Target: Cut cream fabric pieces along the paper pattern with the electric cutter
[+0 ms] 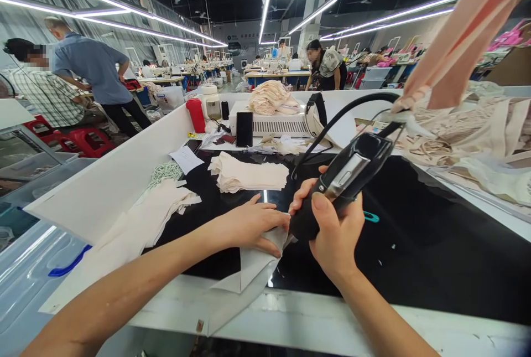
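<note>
My right hand (338, 229) is wrapped round a black corded handheld tool (342, 177) with a shiny metal plate on its side. The tool is tilted, its lower end close to the tips of my left hand (253, 227). That hand lies on a pale fabric piece (253, 268), thumb and fingers spread and pressing it to the black tabletop (423, 246). Part of the fabric hangs over the table's front edge. Where the tool meets the cloth is hidden. Just beyond my left hand is a stack of cream fabric pieces (251, 172).
More pale fabric (136, 218) lies along the left side wall, beside green cord (166, 173). A phone (244, 129) leans against a white box (274, 124) at the back. The tool's black cable (332, 122) arches rightward, near a hanging pink strip (460, 41). Cream strips (468, 130) pile at right.
</note>
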A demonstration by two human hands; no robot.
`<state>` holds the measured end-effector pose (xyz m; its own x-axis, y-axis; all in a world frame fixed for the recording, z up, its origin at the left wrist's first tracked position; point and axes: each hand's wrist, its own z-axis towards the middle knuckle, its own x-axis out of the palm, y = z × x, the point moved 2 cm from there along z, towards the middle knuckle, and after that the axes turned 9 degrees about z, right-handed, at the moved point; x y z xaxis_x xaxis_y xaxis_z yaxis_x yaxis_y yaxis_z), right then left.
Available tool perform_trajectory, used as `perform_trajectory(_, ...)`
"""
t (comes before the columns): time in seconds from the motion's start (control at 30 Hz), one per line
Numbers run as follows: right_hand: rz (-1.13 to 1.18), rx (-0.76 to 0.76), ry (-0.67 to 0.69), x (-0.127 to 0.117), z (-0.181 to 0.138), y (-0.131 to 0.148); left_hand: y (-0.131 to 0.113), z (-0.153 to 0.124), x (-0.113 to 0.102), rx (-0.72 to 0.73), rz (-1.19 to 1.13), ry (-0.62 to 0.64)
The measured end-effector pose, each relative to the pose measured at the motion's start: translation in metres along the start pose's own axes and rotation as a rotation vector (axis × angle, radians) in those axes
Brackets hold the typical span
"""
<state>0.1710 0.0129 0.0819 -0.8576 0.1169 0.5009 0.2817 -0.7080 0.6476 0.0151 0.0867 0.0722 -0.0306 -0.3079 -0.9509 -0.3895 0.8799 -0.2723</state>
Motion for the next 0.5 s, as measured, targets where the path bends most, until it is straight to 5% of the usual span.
perform_trajectory(0.5, -0.026, -0.010, -0.028, -0.0035, -0.0019, -0.0003, 0.0012, 0.0003, 0.0025, 0.012, -0.028, -0.015)
